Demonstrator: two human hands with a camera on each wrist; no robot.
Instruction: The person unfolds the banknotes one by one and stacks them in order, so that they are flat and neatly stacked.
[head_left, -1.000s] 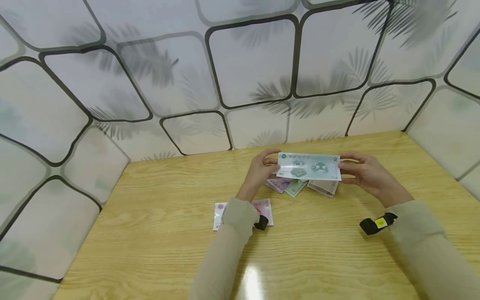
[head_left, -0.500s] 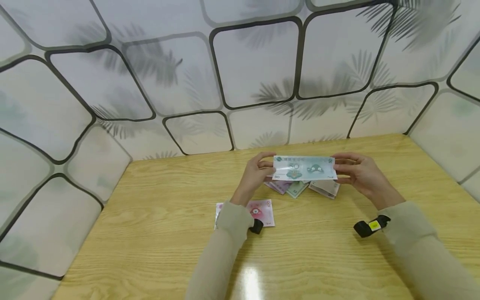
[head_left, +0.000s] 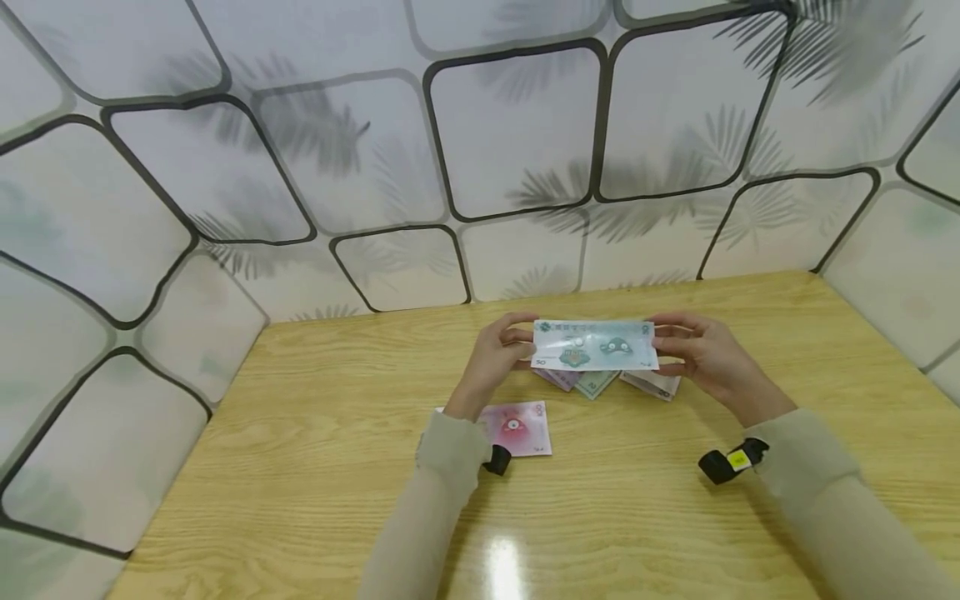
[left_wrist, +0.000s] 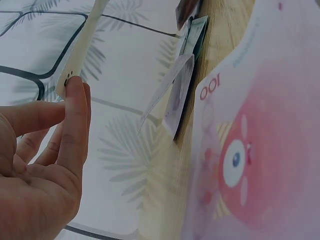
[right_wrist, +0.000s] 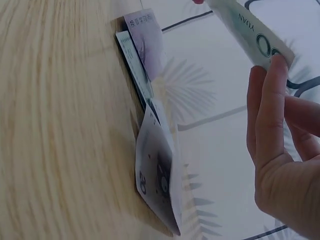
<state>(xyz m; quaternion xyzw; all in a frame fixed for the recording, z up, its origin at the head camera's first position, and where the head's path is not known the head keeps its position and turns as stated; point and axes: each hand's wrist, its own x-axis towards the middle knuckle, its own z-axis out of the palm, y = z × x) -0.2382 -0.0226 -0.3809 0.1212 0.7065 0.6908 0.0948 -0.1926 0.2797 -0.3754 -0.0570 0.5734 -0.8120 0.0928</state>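
Observation:
A green play banknote (head_left: 592, 357) marked 50 is held up lengthwise, face toward the head camera. My left hand (head_left: 491, 360) pinches its left end between thumb and fingers. At the other end, my right hand (head_left: 701, 354) grips the note's right edge the same way. The right wrist view shows its back (right_wrist: 257, 37), printed YUAN. Beyond and below it lie a purple banknote (head_left: 558, 378), a green one (head_left: 597, 382) and a folded brownish 20 note (right_wrist: 155, 170), partly covered by the raised note in the head view.
A pink 100 banknote (head_left: 517, 427) lies on the wooden table (head_left: 315, 467), its left part hidden under my left wrist and sleeve. Patterned wall panels (head_left: 517, 125) with leaf prints rise at the back and sides. A black wrist device (head_left: 723, 465) hangs at the right cuff.
Both hands have drifted left and slightly nearer with the 50 banknote between them. My left sleeve has shifted left, so more of the pink note shows. The grips look unchanged.

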